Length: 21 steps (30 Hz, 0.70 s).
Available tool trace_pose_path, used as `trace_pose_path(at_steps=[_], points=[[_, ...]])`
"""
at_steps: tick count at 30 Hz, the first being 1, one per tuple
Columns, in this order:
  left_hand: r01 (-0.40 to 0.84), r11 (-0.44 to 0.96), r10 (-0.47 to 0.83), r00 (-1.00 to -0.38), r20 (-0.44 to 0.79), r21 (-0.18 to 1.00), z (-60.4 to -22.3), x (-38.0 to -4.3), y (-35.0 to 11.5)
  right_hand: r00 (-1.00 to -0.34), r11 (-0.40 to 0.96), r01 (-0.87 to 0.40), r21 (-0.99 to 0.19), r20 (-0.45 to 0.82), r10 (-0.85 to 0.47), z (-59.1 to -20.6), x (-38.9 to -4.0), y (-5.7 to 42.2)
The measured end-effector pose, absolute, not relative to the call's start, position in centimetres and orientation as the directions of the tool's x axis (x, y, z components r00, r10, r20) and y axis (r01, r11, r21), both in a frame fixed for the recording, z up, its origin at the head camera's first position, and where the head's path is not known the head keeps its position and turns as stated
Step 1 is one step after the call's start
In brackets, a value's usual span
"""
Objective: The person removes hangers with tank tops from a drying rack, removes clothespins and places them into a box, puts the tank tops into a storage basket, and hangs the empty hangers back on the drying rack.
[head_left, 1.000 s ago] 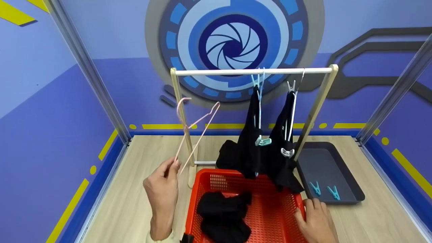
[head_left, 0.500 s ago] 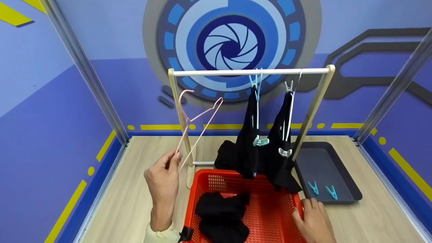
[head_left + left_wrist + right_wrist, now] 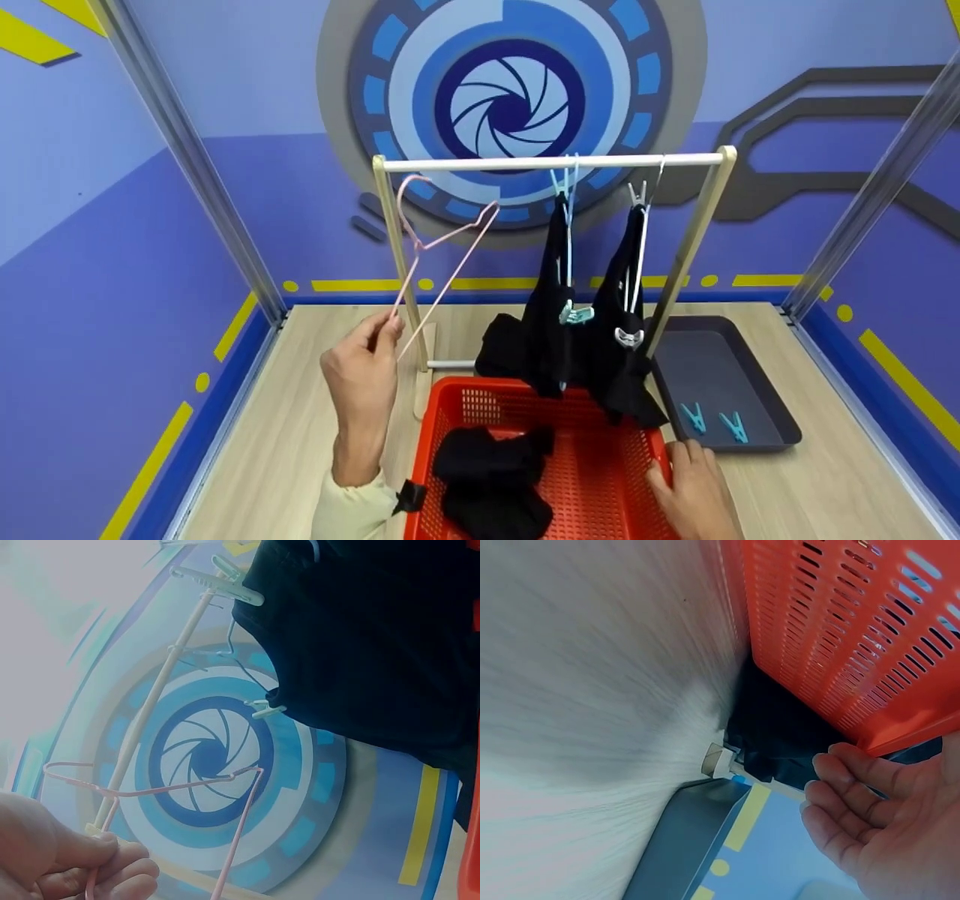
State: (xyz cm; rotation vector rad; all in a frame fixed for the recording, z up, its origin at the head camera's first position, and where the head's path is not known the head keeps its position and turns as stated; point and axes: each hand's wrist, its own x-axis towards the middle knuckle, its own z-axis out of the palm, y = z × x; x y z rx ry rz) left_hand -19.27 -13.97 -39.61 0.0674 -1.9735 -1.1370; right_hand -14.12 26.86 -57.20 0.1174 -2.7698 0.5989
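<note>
My left hand (image 3: 364, 371) pinches the lower part of a pink hanger (image 3: 450, 234) between thumb and fingers. The hanger's hook rises near the left post of the drying rack (image 3: 487, 163), just under its bar. In the left wrist view, the thumb and fingers (image 3: 124, 870) grip the pink wire. My right hand (image 3: 694, 487) rests at the right rim of the red basket (image 3: 442, 420), its fingers loosely extended in the right wrist view. Black garments (image 3: 491, 465) lie inside the basket. Two more black garments (image 3: 547, 322) hang from a blue and a white hanger, held with clothespins (image 3: 577, 313).
A dark grey tray (image 3: 720, 360) stands right of the rack, with two teal clothespins (image 3: 733, 427) in it. The rack stands on the wooden table (image 3: 315, 420) behind the basket. Metal posts (image 3: 187, 142) and printed walls enclose the table.
My left hand has raised the pink hanger, bringing its hook up close to the rack's bar. The right hand stays at the basket rim. The head view has shifted slightly.
</note>
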Motion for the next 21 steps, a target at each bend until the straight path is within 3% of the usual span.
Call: trace_pose_path(at_steps=[10, 21], points=[[0.361, 0.592, -0.394, -0.651, 0.649, 0.721, -38.0, -20.9, -14.3, -0.980, 0.908, -0.078, -0.411, 0.200, 0.006, -56.6, -14.3, 27.0], [0.327, 0.612, -0.392, -0.665, 0.635, 0.720, -37.6, -22.5, -14.6, -0.960, 0.905, -0.105, -0.411, 0.279, 0.015, -57.0, -14.1, 26.7]])
